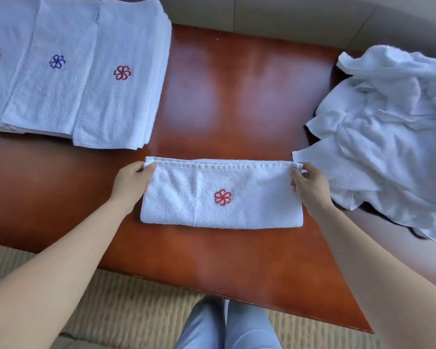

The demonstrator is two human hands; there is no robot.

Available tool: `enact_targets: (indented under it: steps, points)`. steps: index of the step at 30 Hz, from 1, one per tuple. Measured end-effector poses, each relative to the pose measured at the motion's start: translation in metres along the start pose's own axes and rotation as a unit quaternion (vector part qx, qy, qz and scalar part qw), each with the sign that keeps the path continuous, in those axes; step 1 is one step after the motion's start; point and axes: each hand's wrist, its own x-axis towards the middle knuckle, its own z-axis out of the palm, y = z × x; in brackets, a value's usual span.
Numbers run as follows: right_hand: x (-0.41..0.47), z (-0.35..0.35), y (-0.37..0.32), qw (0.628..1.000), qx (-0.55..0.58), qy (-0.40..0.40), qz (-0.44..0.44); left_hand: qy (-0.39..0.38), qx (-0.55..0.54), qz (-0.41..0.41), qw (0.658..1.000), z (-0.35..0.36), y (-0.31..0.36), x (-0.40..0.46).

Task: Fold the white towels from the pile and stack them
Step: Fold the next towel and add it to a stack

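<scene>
On the wooden table [237, 96], both hands' grips pinch the folded towel [199, 202] corners.

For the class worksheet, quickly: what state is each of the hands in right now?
Left hand: pinching the far left corner of the folded towel.
Right hand: pinching its far right corner.
</scene>
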Motion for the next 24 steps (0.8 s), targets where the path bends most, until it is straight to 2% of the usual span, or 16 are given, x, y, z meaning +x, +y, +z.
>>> enact_targets:
  steps: [7, 10, 12, 14, 16, 18, 21, 22, 24]
  points:
    - [0.008, 0.019, -0.002, 0.997, -0.059, 0.042, -0.02, 0.038, 0.095, 0.017, 0.995, 0.024, -0.001, 0.011]
    - [-0.01, 0.023, -0.009, 0.996, -0.027, 0.088, -0.003, 0.088, 0.094, 0.017, 0.991, 0.035, 0.008, -0.007]
    - [-0.037, 0.034, -0.013, 0.994, -0.016, 0.1, -0.047, 0.101, 0.085, 0.098, 0.986, 0.048, 0.012, -0.035]
    - [-0.063, 0.059, -0.013, 0.979, -0.073, 0.063, -0.177, 0.071, 0.14, 0.25, 0.955, 0.072, 0.016, -0.066]
    - [-0.076, 0.092, -0.009, 0.935, -0.187, 0.004, -0.303, 0.009, 0.26, 0.367, 0.893, 0.1, 0.017, -0.079]
    - [-0.076, 0.121, -0.002, 0.896, -0.28, -0.011, -0.345, -0.02, 0.348, 0.372, 0.86, 0.12, 0.009, -0.074]
    - [-0.056, 0.128, 0.022, 0.861, -0.337, 0.008, -0.38, -0.016, 0.403, 0.381, 0.832, 0.118, -0.02, -0.044]
    - [-0.048, 0.121, 0.031, 0.852, -0.354, 0.018, -0.386, -0.014, 0.417, 0.387, 0.822, 0.11, -0.033, -0.036]
    - [-0.035, 0.099, 0.045, 0.856, -0.377, 0.04, -0.352, -0.004, 0.432, 0.372, 0.821, 0.089, -0.051, -0.024]
